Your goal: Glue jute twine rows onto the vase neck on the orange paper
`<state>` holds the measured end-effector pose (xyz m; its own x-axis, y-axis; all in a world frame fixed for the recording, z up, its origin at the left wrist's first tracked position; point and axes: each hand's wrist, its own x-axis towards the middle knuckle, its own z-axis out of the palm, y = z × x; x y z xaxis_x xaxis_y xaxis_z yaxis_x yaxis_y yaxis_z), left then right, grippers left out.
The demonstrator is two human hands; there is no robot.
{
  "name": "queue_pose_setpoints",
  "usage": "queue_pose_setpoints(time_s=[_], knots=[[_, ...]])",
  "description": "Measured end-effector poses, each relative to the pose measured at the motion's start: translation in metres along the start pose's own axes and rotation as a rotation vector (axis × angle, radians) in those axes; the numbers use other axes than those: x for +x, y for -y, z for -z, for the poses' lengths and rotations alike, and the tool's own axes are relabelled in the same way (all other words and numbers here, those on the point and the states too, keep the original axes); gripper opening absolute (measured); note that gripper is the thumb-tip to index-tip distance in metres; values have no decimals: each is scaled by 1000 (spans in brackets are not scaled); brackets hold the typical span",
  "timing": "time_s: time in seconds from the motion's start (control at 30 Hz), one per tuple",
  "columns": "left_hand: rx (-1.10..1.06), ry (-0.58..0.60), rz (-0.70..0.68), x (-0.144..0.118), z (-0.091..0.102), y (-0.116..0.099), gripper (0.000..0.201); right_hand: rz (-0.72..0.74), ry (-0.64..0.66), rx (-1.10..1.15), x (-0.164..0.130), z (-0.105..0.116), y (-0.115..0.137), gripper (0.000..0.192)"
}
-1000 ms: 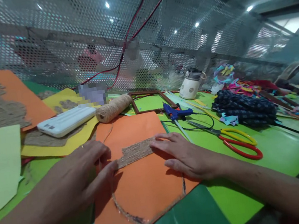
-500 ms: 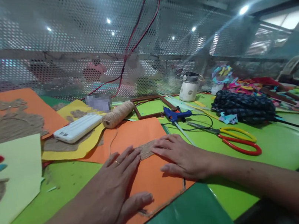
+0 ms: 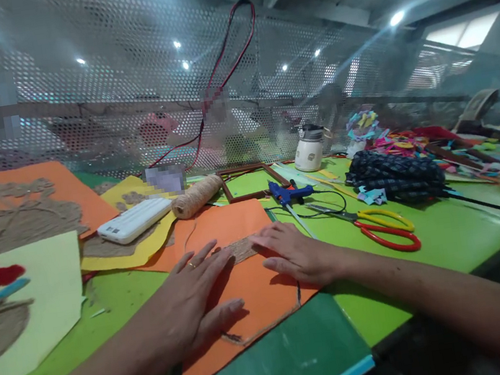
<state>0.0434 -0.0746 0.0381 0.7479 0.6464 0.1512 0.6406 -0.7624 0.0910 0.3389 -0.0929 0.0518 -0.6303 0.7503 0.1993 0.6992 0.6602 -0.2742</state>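
An orange sheet of paper [image 3: 266, 295] lies in front of me, with a flat band of brown jute twine [image 3: 242, 249] across its middle and a twine outline along its near edge. My left hand [image 3: 186, 297], a ring on one finger, is spread over the sheet's left side. Its fingertips reach the band's left end; whether they press on it I cannot tell. From the right, my right hand [image 3: 300, 252] lies with stretched fingertips on the band's right end, thumb apart. Neither hand grips anything. A loose twine end [image 3: 189, 237] trails on the sheet toward the spool of twine [image 3: 197, 196].
Beyond the sheet lie a white power bank [image 3: 137, 221], a brown frame [image 3: 226, 190] and a blue glue gun [image 3: 289, 193]. Scissors [image 3: 386, 236] rest at right, near a dark folded umbrella [image 3: 394, 177]. A white bottle [image 3: 308, 148] stands behind. Finished twine pictures [image 3: 23, 212] are at left.
The view has tilted and shifted slightly. My left fingers look a little more spread and raised. My right hand stays at the band's right end.
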Motion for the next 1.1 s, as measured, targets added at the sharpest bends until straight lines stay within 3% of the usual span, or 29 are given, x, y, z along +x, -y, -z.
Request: queue_pose_setpoints(time_s=[0.1, 0.33, 0.63, 0.77, 0.87, 1.1], knots=[[33, -64, 10, -3, -3, 7, 82, 1, -37, -23, -1, -1, -4, 58], [90, 16, -18, -7, -1, 8, 88, -39, 70, -96, 1, 2, -2, 64], [49, -4, -13, -7, -7, 13, 85, -31, -19, -19, -2, -9, -13, 59], [22, -119, 1, -10, -13, 23, 83, -32, -55, 39, 0, -8, -10, 61], [2, -185, 0, -12, -12, 25, 82, -13, 11, 43, 1, -5, -3, 65], [-5, 44, -85, -6, 8, 4, 82, -29, 175, -4, 3, -1, 7, 68]])
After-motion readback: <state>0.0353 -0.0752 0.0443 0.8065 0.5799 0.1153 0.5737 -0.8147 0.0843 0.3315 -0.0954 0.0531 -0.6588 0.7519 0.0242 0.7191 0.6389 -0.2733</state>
